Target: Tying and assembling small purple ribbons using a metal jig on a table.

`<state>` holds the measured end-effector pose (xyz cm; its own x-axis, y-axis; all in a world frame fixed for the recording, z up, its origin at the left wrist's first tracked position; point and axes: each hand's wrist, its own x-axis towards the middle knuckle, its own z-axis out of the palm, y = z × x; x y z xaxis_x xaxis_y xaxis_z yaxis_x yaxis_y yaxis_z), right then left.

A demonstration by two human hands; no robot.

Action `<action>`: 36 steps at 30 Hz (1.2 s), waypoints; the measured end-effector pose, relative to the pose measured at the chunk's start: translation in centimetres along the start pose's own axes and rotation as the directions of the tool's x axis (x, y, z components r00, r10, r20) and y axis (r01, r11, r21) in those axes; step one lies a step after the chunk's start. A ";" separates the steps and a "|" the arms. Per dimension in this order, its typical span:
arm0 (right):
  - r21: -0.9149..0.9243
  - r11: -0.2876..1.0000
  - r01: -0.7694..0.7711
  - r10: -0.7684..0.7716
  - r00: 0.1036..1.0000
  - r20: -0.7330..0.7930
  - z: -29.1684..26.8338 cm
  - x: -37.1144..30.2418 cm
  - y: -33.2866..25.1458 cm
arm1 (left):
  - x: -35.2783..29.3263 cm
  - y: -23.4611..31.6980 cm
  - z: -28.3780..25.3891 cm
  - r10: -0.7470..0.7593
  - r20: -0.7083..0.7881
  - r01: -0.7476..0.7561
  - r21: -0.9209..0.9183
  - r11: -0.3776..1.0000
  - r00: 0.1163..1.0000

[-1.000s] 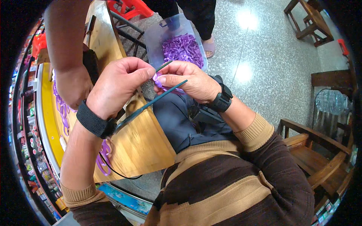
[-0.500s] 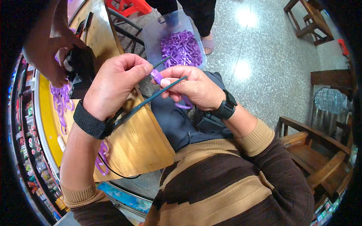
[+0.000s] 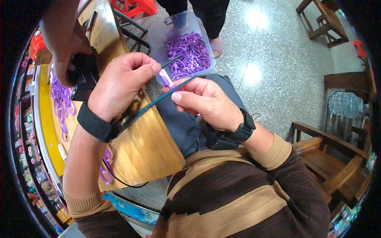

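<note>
A short purple ribbon point(image 3: 165, 77) with a pale shiny end is stretched between my two hands. Thumb and finger of my left hand point(image 3: 125, 81) pinch its upper end. My right hand point(image 3: 208, 103) pinches it lower down, thumb against fingers. A dark green rod point(image 3: 160, 98) slants up from beside my left wrist, passing close in front of my right fingers. A second green rod tip point(image 3: 172, 61) sticks out past my left fingertips. My left palm hides how the rods join. Both wrists wear black straps.
A clear plastic tub point(image 3: 155, 43) of purple ribbon pieces stands beyond my hands, by another person's legs. More purple ribbons point(image 3: 61, 99) lie on the wooden table point(image 3: 147, 154) at left. Another person's hand point(image 3: 65, 51) is near a black object point(image 3: 85, 75). A wooden chair point(image 3: 329, 158) stands right.
My right hand has shifted slightly down and right, showing more of the ribbon's pale part. My left hand stays nearly in place. The other person's hand has moved a little.
</note>
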<state>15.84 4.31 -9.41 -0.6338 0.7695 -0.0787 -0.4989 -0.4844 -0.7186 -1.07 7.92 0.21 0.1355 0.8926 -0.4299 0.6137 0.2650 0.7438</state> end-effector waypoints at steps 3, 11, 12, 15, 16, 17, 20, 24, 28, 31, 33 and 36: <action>-0.068 0.998 -0.011 0.007 0.999 -0.052 0.1 0.1 0.2 | 0.3 -0.4 -0.1 0.010 0.008 -0.011 0.033 0.999 1.000; -0.058 0.998 0.023 -0.027 0.997 -0.069 -0.4 0.1 1.3 | 0.3 -0.6 0.0 0.037 -0.007 -0.037 0.027 0.999 0.999; -0.058 0.998 -0.002 -0.002 0.997 -0.077 -0.2 -0.1 1.1 | 0.3 -0.7 0.0 0.048 -0.011 -0.047 0.036 0.998 0.999; -0.080 0.996 0.044 -0.051 0.994 -0.095 -0.1 0.0 1.7 | 0.2 -0.4 0.1 0.039 -0.012 -0.039 0.013 0.999 0.999; -0.102 0.988 0.116 -0.126 0.987 -0.101 -0.2 0.1 2.1 | 0.1 -0.2 0.1 0.021 -0.008 -0.021 -0.019 1.000 1.000; -0.101 0.988 0.115 -0.125 0.987 -0.102 -0.4 0.2 2.3 | 0.1 -0.1 0.1 0.020 -0.007 -0.020 -0.019 1.000 1.000; -0.204 0.963 0.178 -0.199 0.976 -0.090 -0.7 0.4 2.6 | 0.0 -0.1 0.1 0.027 -0.005 -0.027 -0.037 0.999 1.000; -0.219 0.965 0.145 -0.167 0.982 -0.084 -0.7 0.4 2.4 | 0.0 -0.1 -0.1 0.007 0.012 -0.007 -0.025 1.000 1.000; -0.144 0.973 0.178 -0.192 0.978 -0.084 -0.7 0.8 2.6 | 0.1 -0.3 -0.1 0.019 -0.007 -0.019 0.009 1.000 1.000; -0.203 0.975 0.094 -0.121 0.985 -0.126 -0.9 0.7 2.0 | 0.1 -0.1 -0.1 0.024 -0.005 -0.024 0.022 0.999 1.000; -0.228 0.967 0.114 -0.146 0.980 -0.131 -1.3 0.9 2.5 | 0.2 0.0 0.0 0.025 0.007 -0.025 0.009 1.000 1.000; -0.500 0.849 0.171 -0.277 0.950 -0.144 -2.2 1.2 2.5 | 0.2 0.3 -0.1 0.013 0.007 -0.014 0.011 1.000 1.000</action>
<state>15.13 4.89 -12.79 -0.3788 0.9251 0.0243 -0.2362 -0.0713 -0.9691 -0.93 8.15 0.38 0.1490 0.8937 -0.4233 0.6202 0.2489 0.7439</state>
